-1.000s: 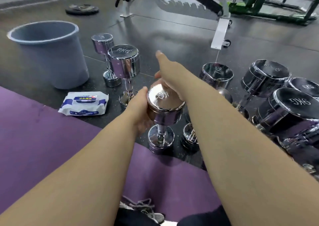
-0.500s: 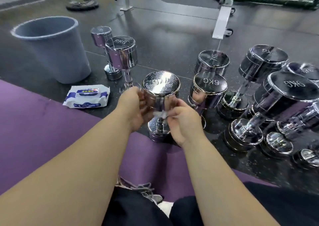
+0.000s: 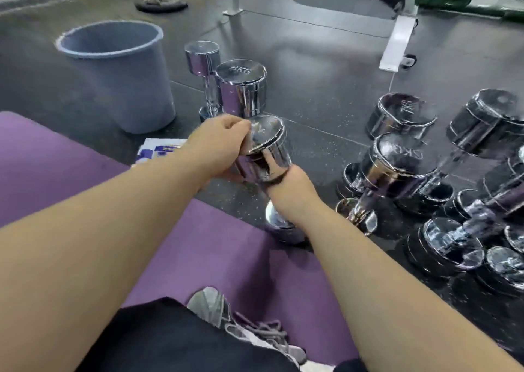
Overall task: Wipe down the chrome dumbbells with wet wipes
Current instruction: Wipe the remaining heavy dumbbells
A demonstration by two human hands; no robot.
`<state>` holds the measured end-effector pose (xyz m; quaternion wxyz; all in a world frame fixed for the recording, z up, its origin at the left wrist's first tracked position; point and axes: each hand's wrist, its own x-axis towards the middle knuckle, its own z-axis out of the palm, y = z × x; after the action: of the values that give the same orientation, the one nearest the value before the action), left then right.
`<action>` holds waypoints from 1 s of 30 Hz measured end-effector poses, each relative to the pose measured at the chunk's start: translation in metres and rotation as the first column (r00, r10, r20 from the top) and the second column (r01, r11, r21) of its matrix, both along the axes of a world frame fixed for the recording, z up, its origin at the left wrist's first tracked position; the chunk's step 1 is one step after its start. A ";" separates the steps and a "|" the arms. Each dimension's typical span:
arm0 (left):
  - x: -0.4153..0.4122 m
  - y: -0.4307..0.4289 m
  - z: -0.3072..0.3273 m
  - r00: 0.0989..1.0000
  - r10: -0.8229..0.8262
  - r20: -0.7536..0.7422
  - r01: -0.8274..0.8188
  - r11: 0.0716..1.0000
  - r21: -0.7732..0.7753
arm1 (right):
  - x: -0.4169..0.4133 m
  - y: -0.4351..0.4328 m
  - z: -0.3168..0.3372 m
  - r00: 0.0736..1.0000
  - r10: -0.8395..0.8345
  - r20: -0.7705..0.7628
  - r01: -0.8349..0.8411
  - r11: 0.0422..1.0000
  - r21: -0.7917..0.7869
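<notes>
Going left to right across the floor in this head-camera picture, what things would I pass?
Grey bin → wet wipes pack → 8KG dumbbell → dumbbell in both hands → cluster of chrome dumbbells.

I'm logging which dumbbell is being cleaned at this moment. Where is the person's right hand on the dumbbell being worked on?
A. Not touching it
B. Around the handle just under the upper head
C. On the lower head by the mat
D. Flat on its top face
B: the right hand wraps the handle beneath the upper head of the dumbbell, while the left hand is at the head's top edge.
</notes>
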<state>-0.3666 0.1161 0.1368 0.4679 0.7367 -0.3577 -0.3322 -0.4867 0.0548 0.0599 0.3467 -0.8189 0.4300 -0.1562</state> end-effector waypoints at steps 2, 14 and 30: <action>0.012 0.006 -0.006 1.000 0.028 0.008 -0.028 0.999 0.027 | 0.020 -0.001 0.000 1.000 -0.004 -0.025 0.005 0.998 0.059; 0.099 0.075 -0.122 0.939 0.319 0.132 -0.345 0.883 0.320 | 0.113 0.036 -0.056 0.883 0.230 -0.410 -0.298 0.948 -0.110; 0.057 0.018 -0.135 0.173 -0.584 0.793 0.240 0.806 0.541 | 0.039 -0.008 -0.055 0.845 0.211 -0.491 -0.412 0.842 -0.347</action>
<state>-0.3098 0.1336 0.0013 -0.0565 0.7179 -0.6938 -0.0025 -0.4480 0.0467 0.0051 0.0692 -0.9493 0.3065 -0.0030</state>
